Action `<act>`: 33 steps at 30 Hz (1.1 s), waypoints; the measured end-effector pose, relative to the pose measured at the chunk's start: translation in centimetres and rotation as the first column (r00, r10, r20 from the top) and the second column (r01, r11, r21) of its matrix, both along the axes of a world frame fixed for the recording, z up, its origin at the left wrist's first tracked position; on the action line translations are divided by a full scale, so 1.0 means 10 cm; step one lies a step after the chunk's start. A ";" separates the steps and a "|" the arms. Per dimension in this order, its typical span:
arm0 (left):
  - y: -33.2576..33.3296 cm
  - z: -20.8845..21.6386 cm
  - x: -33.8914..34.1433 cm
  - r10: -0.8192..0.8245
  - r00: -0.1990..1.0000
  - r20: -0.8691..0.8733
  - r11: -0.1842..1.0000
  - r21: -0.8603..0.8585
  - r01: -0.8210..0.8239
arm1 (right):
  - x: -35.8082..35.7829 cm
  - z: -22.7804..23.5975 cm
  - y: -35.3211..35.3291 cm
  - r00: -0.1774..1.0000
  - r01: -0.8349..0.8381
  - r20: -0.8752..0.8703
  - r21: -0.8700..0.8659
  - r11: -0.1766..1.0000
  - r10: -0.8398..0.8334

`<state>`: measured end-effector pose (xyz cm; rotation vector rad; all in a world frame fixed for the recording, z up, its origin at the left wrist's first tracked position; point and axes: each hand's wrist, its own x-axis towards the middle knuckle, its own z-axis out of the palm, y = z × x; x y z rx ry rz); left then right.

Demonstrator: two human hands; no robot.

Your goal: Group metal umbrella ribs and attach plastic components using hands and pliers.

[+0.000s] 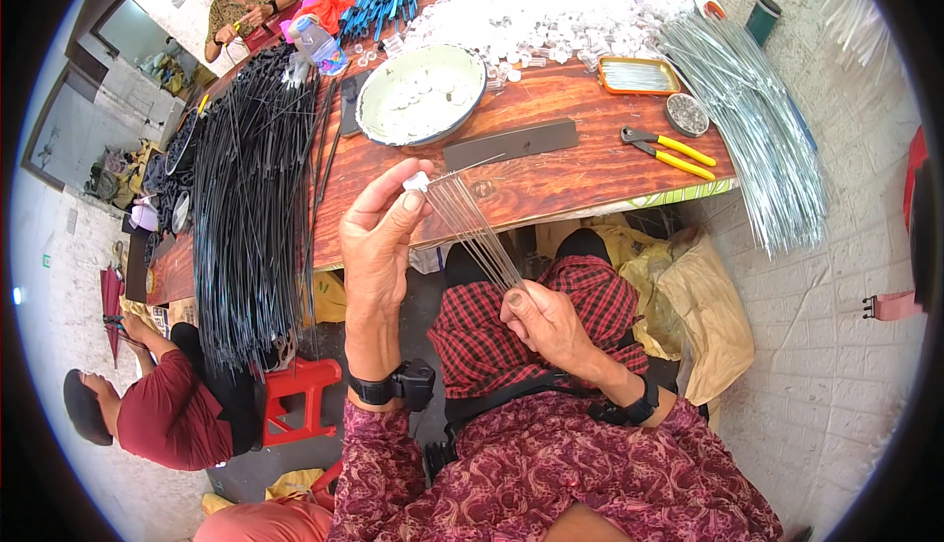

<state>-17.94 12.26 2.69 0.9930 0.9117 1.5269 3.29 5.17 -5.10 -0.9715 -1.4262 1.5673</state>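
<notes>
So, your left hand is raised in front of you, thumb & fingers pinched shut on a small white cap. Your right hand sits lower, over your lap, closed around the bottom end of a thin bundle of silver wires. The wires fan up from the right hand toward the cap; the upper tips reach the cap, but I cannot tell if one is already inside it. Both hands are above the near edge of the wooden worktop, not touching it.

On the worktop, w/ some distance from your hands: a flat dark metal strip just behind the cap, a round pale-green bowl w/ more white caps in it, and behind that a big heap of clear-white caps. At the right are yellow-handled pliers, a small orange tray w/ short wires and a round tin. A long bunch of silver wires hangs over the right end. At the left a thick bunch of black wires hangs down over the worktop edge, near a red stool.

Two other persons are there: one sitting low at left in a dark red shirt, one at the far end of the worktop, apart from you.
</notes>
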 end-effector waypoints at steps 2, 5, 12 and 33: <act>-0.01 -0.01 0.00 -0.004 1.000 0.014 1.000 -0.005 0.004 | -0.01 -0.01 0.00 1.000 -0.001 0.003 -0.005 1.000 0.001; 0.00 -0.04 0.01 -0.020 0.999 0.030 1.000 0.013 0.020 | -0.01 -0.03 0.00 1.000 -0.016 -0.010 -0.059 0.998 0.015; -0.02 0.00 -0.02 -0.010 0.988 -0.152 0.996 0.082 0.022 | -0.04 -0.02 0.00 0.998 -0.047 -0.052 -0.132 0.990 0.040; -0.08 0.00 -0.19 -0.208 0.944 0.257 0.977 0.006 0.213 | -0.03 0.11 -0.04 0.993 -0.112 0.020 -0.036 0.993 0.113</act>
